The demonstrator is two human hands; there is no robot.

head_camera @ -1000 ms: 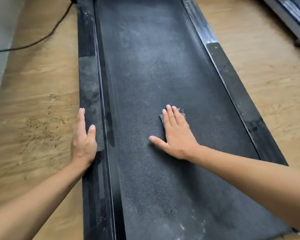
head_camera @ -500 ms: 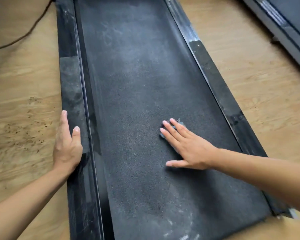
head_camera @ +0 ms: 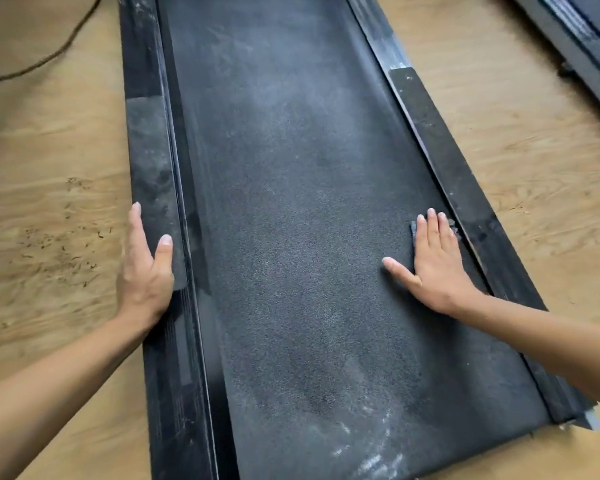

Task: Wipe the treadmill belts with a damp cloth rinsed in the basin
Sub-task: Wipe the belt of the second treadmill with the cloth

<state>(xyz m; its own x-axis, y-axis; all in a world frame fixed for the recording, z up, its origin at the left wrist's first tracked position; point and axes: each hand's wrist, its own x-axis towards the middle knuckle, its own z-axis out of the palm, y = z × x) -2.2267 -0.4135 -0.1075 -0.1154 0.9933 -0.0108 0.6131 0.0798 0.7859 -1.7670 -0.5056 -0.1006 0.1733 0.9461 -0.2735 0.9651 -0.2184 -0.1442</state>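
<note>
- The right hand (head_camera: 436, 268) lies flat and spread, palm down, pressing a dark cloth (head_camera: 452, 227) onto the treadmill belt (head_camera: 291, 209); it presses rather than grips.
- Only the cloth's edges peek out at 12 and 1 o'clock of the fingertips, right beside the right side rail (head_camera: 465, 188).
- The left hand (head_camera: 145, 268) rests open with straight fingers on the left side rail (head_camera: 149, 168), at 9 o'clock of the cloth and well apart from it, holding nothing.
- Pale dust smears mark the belt toward 6 o'clock.
- A cable (head_camera: 49, 57) trails over the wooden floor (head_camera: 49, 209) at 10 o'clock; a second treadmill (head_camera: 582, 39) edges in at 2 o'clock.
</note>
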